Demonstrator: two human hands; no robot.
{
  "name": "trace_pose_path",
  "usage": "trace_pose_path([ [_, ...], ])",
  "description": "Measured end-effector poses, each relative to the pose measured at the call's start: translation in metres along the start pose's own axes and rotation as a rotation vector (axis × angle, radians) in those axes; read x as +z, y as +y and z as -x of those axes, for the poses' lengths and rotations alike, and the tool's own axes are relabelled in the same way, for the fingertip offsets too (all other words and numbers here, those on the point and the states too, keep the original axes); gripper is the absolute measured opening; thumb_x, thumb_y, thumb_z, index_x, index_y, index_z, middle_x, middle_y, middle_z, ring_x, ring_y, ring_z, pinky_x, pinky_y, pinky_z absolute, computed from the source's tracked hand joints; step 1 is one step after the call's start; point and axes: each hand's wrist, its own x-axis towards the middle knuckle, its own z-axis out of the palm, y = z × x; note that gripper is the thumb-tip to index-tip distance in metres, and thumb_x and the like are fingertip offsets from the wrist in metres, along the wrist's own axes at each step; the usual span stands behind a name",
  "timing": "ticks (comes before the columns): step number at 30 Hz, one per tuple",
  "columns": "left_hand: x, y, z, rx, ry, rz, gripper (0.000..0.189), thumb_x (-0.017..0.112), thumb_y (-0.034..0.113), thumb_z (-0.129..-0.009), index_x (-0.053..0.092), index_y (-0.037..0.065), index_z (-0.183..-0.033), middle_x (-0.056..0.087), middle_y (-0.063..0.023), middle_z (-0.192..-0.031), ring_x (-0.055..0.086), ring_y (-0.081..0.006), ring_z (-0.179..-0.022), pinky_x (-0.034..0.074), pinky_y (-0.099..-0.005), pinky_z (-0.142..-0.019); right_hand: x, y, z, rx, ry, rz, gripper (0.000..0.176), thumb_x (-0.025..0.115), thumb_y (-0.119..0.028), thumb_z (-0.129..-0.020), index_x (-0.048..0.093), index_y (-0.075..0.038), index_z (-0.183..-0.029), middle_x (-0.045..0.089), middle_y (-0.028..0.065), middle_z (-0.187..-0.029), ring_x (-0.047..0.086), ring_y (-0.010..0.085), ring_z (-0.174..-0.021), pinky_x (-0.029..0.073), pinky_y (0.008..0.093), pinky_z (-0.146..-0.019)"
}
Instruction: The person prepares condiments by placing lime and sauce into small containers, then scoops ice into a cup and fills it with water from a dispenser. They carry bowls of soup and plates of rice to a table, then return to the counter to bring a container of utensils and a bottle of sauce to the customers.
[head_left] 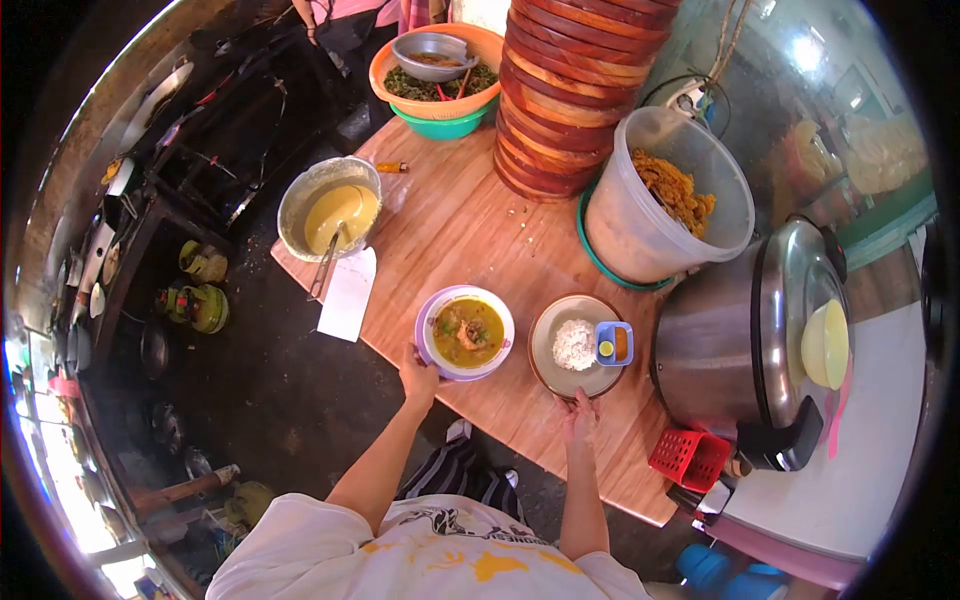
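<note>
A white bowl of yellow soup (468, 333) with bits of meat and greens stands on a purple-rimmed saucer (425, 345) near the table's front edge. My left hand (418, 380) grips the saucer at its lower left rim. To the right is a brown-rimmed plate (545, 345) bearing a mound of white rice (574, 346). A small blue two-part sauce dish (614, 343), with a green piece and orange-brown sauce in it, rests at the plate's right side. My right hand (581, 415) holds the plate by its near rim, with some fingers hidden beneath.
On the wooden table (450, 230) are a pot of yellow batter-like liquid (330, 210) with a ladle, stacked wooden plates (575, 90), a tub of fried crumbs (660, 200), and an orange basin of greens (480, 45). A large rice cooker (715, 330) and red basket (690, 457) stand right.
</note>
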Motion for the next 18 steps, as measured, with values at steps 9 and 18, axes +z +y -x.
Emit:
trace_pose_path([
  [9,-0.039,-0.044,0.040,-0.069,-0.004,-0.006,0.032,0.038,-0.015,-0.075,0.041,0.001,-0.102,0.054,-0.0176,-0.096,0.065,-0.0300,-0.076,0.060,-0.0405,-0.054,-0.038,-0.004,0.051,0.016,0.054,0.058,0.032,0.061,-0.004,-0.082,0.052,-0.010,-0.112,0.063,0.0095,-0.100,0.065,0.0238,-0.085,0.058,0.0380,-0.072],
  [18,-0.055,-0.078,0.027,-0.489,-0.072,0.440,0.010,0.049,0.013,-0.086,0.058,0.008,-0.089,0.058,-0.0045,-0.070,0.054,-0.0131,-0.053,0.042,-0.0252,-0.046,-0.078,-0.008,0.099,0.072,0.061,0.057,0.034,0.058,-0.002,-0.084,0.051,-0.011,-0.115,0.062,0.0072,-0.102,0.065,0.0230,-0.083,0.058,0.0369,-0.068],
])
